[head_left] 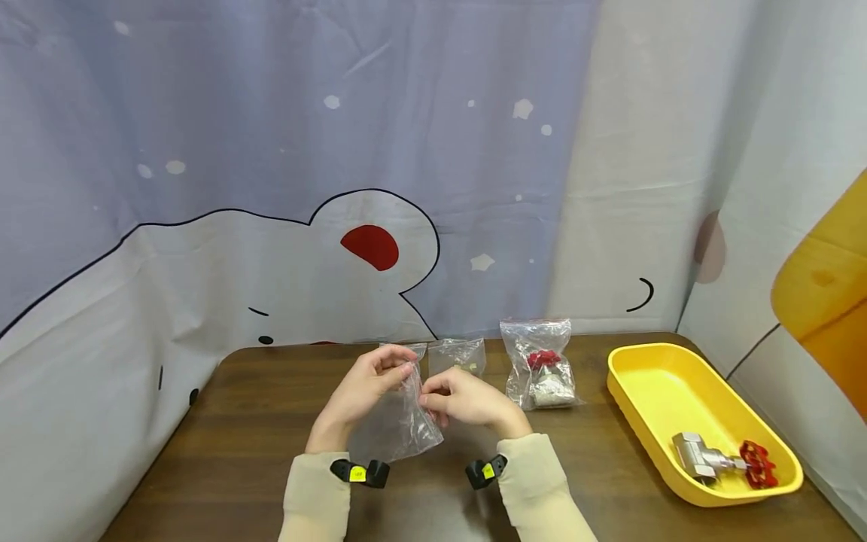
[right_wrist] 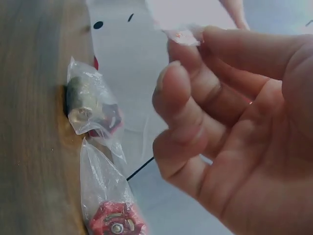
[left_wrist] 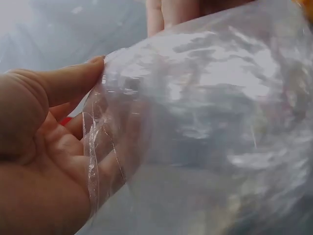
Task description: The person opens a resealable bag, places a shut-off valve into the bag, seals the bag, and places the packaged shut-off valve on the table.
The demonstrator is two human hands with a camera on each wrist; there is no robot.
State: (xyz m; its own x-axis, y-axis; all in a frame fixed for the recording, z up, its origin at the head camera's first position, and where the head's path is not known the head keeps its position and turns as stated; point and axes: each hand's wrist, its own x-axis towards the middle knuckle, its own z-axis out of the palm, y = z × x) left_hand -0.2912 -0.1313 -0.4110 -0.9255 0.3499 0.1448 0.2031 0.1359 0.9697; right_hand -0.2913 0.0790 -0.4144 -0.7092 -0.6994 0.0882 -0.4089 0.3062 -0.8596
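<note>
1. Head view only: a yellow tray (head_left: 660, 376) stood at the right edge of the desk (head_left: 257, 429). A bare valve (head_left: 707, 458) lay in the tray's near end, with its red handwheel (head_left: 759, 465) toward the near right corner.
2. The head view also showed the middle bag (head_left: 474, 352) and the right bag (head_left: 531, 339) near the desk's far edge. The right grip (head_left: 467, 399) partly covered the middle bag.
3. The right wrist view gave a closer look at two bagged parts: a brass-coloured body (right_wrist: 83, 100) and the face of a red wheel (right_wrist: 116, 223) with a central nut.
4. The left wrist view showed the creased edge of the clear bag (head_left: 400, 425) at the thumb of the left grip (head_left: 366, 384). The other fingers were seen through the film.
5. Position: the clear bag hung between the two grips, over the middle of the desk, and extended below the fingertips toward the near edge.
6. Left grip state: pinching the bag's edge, thumb against fingers.
7. Right grip state: pinching the bag's right side between thumb and forefinger, with the remaining fingers loosely bent.
8. Glare and blur prevented telling whether the clear bag contained a part.
</note>
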